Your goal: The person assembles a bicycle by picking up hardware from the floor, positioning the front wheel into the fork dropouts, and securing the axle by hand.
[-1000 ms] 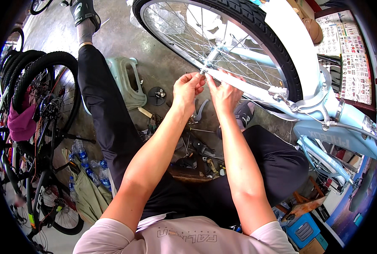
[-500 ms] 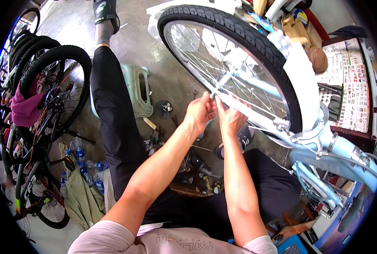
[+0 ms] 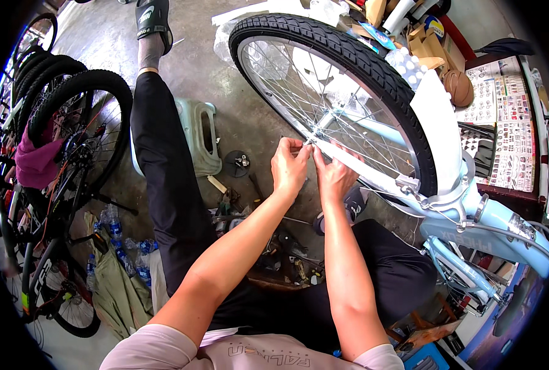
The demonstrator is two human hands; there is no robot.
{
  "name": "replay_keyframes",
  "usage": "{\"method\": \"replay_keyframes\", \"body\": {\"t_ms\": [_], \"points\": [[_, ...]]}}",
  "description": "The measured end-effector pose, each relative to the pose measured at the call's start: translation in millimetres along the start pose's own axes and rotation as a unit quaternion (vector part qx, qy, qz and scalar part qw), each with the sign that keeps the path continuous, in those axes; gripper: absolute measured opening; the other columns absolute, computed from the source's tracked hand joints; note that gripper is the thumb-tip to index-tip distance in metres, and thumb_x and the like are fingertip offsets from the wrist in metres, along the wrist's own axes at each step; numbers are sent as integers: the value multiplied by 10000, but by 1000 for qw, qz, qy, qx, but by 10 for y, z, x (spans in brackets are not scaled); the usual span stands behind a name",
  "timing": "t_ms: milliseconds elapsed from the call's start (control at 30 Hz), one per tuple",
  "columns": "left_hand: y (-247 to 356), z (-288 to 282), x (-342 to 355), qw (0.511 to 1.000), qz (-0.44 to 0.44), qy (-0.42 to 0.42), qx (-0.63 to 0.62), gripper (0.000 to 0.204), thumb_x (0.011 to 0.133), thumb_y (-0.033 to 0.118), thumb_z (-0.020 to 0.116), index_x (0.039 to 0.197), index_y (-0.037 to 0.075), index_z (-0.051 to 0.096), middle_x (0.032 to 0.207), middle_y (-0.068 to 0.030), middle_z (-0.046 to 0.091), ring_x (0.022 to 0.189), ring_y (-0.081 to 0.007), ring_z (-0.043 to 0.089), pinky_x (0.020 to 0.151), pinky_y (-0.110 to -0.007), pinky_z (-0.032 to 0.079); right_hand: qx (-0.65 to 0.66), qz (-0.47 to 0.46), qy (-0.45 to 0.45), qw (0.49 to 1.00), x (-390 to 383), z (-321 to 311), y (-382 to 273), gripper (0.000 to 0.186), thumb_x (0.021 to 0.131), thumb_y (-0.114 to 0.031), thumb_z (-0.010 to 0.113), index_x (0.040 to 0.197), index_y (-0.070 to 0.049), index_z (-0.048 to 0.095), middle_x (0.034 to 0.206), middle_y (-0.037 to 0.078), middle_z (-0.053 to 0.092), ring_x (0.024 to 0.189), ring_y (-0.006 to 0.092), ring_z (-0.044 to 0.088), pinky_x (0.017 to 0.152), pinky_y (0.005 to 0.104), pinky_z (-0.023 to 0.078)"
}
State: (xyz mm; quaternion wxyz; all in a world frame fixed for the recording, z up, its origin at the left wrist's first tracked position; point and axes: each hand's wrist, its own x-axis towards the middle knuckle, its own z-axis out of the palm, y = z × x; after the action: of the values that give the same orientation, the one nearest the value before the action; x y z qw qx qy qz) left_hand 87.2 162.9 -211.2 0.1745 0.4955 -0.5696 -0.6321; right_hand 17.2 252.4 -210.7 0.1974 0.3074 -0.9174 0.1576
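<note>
Axle end (image 3: 312,137), upper centre of the frame, as I view it remotely: it lies just above both hands, the fork leg (image 3: 356,163) slanting lower right. The left hand (image 3: 290,168), seemingly nearer, pinches it; the right hand (image 3: 336,180) meets the fork leg, its grip unclear to me. Outward: wheel (image 3: 327,118), stool (image 3: 192,139).

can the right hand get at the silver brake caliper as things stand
Probably yes: the right hand is at the white fork leg, the silver brake caliper sits near that leg's other end, and nothing visible blocks the way between.
</note>
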Motion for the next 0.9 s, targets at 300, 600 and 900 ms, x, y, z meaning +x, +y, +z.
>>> {"method": "replay_keyframes", "body": {"t_ms": [300,600,900], "points": [[40,-2,-22,999,-20,-2,-34,303,862,199,766,1046,-6,642,955,-109,727,854,-194,710,773,-335,551,4,-1,5,1000,-18,22,19,384,798,-439,804,1030,-140,740,941,11,714,898,246,652,979,485,453],[137,-79,-44,980,-129,-55,-144,242,944,222,708,1056,10,676,954,-48,720,824,-125,681,680,-294,534,20,7,-2,1000,-4,1,7,392,804,-448,799,1027,-131,742,984,12,722,929,255,654,992,493,441],[107,-103,-19,960,-187,-109,-179,356,1019,380,600,1009,38,700,861,1,671,731,-84,589,630,-270,488,21,15,-5,1000,-14,4,2,418,821,-480,780,1053,-135,739,959,28,714,916,263,646,1002,501,436]]}}
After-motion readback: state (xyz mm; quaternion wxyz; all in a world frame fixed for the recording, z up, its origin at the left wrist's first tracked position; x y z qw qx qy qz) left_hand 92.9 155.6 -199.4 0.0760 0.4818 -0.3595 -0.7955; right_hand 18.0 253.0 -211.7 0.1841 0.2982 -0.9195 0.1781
